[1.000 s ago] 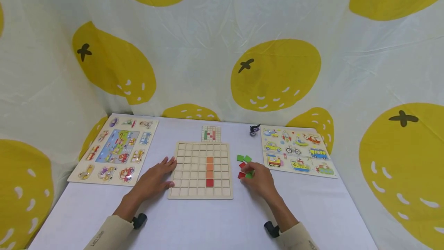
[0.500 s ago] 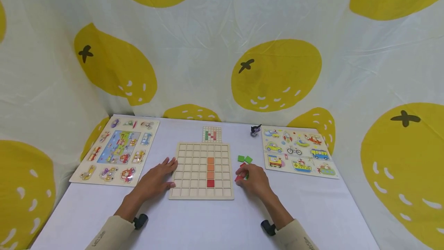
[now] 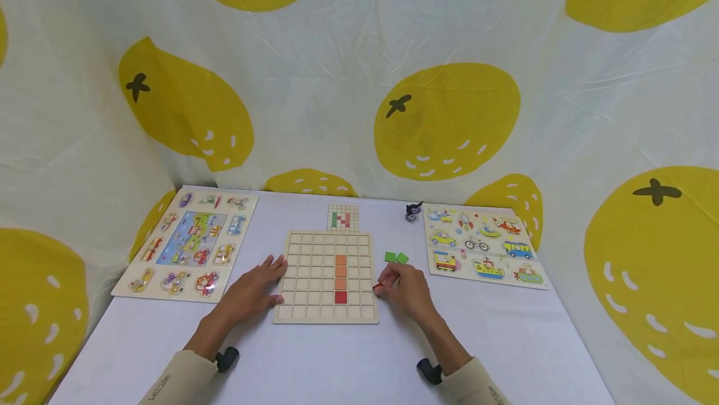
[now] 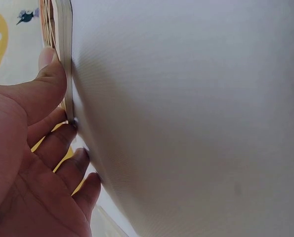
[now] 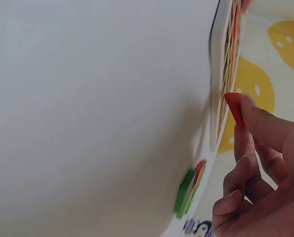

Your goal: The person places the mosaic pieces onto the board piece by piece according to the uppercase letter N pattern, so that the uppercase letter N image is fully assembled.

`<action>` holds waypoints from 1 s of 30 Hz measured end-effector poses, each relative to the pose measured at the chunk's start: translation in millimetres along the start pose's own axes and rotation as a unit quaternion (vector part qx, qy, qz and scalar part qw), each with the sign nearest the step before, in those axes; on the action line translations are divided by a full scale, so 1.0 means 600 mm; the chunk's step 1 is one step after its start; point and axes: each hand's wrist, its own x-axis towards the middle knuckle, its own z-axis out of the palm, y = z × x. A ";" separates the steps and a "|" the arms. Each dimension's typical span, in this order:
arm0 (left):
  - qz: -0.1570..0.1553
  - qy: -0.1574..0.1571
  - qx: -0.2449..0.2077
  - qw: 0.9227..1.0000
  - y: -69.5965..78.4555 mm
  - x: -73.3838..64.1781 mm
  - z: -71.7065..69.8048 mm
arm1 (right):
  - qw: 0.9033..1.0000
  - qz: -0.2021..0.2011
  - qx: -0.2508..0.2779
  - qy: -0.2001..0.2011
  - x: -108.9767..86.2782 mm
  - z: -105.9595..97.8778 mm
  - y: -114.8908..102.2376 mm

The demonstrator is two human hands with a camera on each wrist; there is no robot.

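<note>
A wooden grid board (image 3: 307, 276) lies on the white table; one column holds orange tiles (image 3: 341, 266) above a red tile (image 3: 341, 297). My left hand (image 3: 249, 292) rests at the board's left edge, its thumb (image 4: 50, 81) touching the rim and its fingers relaxed. Beside the right edge, my right hand (image 3: 409, 296) pinches a red square tile (image 5: 235, 109) between thumb and finger, held tilted. Two green tiles (image 3: 390, 257) lie beyond that hand. In the right wrist view, a green tile (image 5: 184, 193) and a red one (image 5: 200, 170) lie on the table.
Behind the board is a small pattern card (image 3: 342, 218) with green and red squares. Picture puzzle boards stand at left (image 3: 185, 246) and right (image 3: 483, 243). A small dark figurine (image 3: 414, 211) sits near the right puzzle. A lemon-print curtain (image 3: 314, 112) hangs behind the table.
My right hand has moved left from the loose tiles to the board's right edge, now lifting a red tile in its pinch. My left hand has stayed in place.
</note>
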 end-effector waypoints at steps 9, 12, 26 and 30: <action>0.000 0.000 0.002 1.000 -0.002 0.000 0.003 | 0.998 -0.014 0.047 -0.030 0.002 0.037 -0.043; -0.001 0.001 0.000 1.000 -0.003 0.001 0.003 | 0.997 -0.018 0.057 -0.037 0.004 0.050 -0.057; -0.004 0.002 -0.002 1.000 -0.001 0.000 0.002 | 0.999 -0.003 0.014 -0.049 0.035 0.091 -0.094; -0.001 0.006 0.002 1.000 0.000 0.000 0.002 | 0.999 -0.015 0.014 -0.048 0.039 0.095 -0.105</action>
